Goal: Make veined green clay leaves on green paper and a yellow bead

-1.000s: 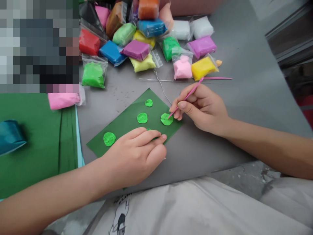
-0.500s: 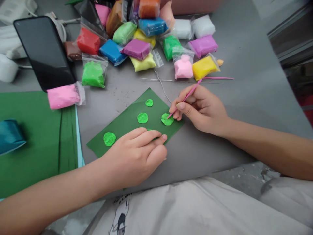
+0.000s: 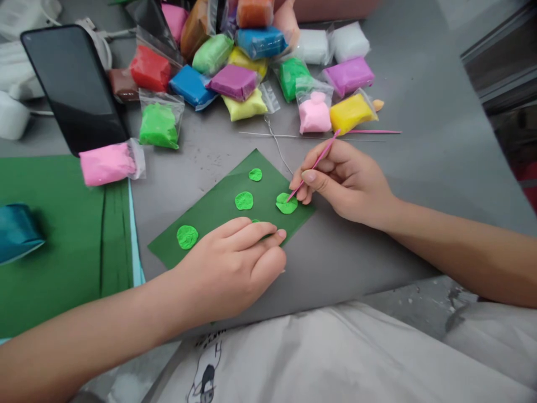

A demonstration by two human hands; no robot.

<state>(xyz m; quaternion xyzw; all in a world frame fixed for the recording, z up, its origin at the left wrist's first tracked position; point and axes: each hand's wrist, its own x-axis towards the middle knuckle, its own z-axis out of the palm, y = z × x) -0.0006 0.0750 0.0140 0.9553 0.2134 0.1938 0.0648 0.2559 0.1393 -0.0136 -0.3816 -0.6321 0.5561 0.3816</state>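
Note:
My right hand [image 3: 346, 182] pinches a thin pink clay modelling tool [image 3: 322, 155]. Its lower tip meets a flat bright-green clay disc [image 3: 286, 204] near the right corner of a dark green sheet [image 3: 218, 193]. Lines are scored in that disc. My left hand [image 3: 239, 260] rests across the lower part of the sheet, fingers loosely bent and holding nothing visible. Beside it lies a wrinkled green disc [image 3: 187, 237]. Two smaller ones, a middle disc [image 3: 244, 200] and an upper disc [image 3: 255, 174], sit farther up. Another green piece is mostly hidden under my left fingers.
Several bagged clay blocks, among them a yellow pack [image 3: 353, 112] and a light green pack [image 3: 159, 126], fill the table's far side. A phone [image 3: 75, 89] leans at the left above stacked green sheets [image 3: 62, 235]. Thin wires [image 3: 277, 146] and another pink tool [image 3: 373, 132] lie beyond my right hand.
The pink tool's upper end has tilted slightly left and down, while its tip stays at the right-hand disc. My left hand keeps its place.

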